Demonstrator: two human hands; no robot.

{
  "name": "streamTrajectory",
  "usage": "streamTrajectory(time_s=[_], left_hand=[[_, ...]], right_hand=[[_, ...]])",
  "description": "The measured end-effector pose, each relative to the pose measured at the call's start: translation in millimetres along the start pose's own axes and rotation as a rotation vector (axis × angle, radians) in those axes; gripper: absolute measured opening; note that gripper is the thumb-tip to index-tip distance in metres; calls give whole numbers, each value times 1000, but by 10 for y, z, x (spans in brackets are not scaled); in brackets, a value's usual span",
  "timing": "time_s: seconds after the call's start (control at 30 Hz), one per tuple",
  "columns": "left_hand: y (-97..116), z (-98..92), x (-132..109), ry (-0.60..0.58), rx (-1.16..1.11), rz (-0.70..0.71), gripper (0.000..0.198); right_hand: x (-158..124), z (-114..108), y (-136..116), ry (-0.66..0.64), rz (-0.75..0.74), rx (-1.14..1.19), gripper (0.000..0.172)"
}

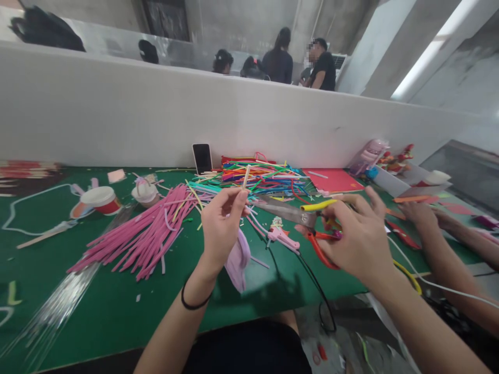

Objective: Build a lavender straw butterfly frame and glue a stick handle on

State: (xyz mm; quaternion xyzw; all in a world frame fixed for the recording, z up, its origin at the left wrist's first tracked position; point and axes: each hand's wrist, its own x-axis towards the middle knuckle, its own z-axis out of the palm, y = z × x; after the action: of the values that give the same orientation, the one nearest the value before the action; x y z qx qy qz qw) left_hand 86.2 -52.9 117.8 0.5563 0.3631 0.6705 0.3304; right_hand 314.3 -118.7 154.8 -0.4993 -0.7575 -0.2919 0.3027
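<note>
My left hand [222, 223] is closed, pinching a short cream-coloured strip [246, 176] that stands up between thumb and forefinger. A folded lilac strip [238, 259] shows below that hand; whether the fingers also hold it I cannot tell. My right hand [354, 228] grips scissors [306, 217] by their orange handles, the blades pointing left toward my left hand. A yellow tube-like piece [317, 205] lies along the top of the scissors at my right fingers. Behind the blades is a heap of coloured fuzzy stems [265, 176].
Pink strips [144, 234] lie on the green table at left, near a paper cup [102, 200]. A pink glue gun [284, 239] with a black cord lies below the scissors. A phone [202, 158] leans on the partition. Another person's hands [421, 218] work at right.
</note>
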Motion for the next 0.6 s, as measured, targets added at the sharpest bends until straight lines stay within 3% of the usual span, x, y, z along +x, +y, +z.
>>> streamTrajectory(time_s=[0.1, 0.27, 0.43, 0.6], left_hand=[[9, 40, -31, 2, -41, -32, 22], [27, 67, -65, -12, -40, -28, 22], [27, 94, -66, 1, -18, -13, 20], [7, 100, -70, -10, -27, -8, 17]], right_hand=[[167, -112, 99, -21, -186, -138, 13], [279, -152, 205, -61, -316, -126, 9], [338, -157, 192, -92, -282, -265, 34], [419, -184, 115, -184, -255, -300, 40]])
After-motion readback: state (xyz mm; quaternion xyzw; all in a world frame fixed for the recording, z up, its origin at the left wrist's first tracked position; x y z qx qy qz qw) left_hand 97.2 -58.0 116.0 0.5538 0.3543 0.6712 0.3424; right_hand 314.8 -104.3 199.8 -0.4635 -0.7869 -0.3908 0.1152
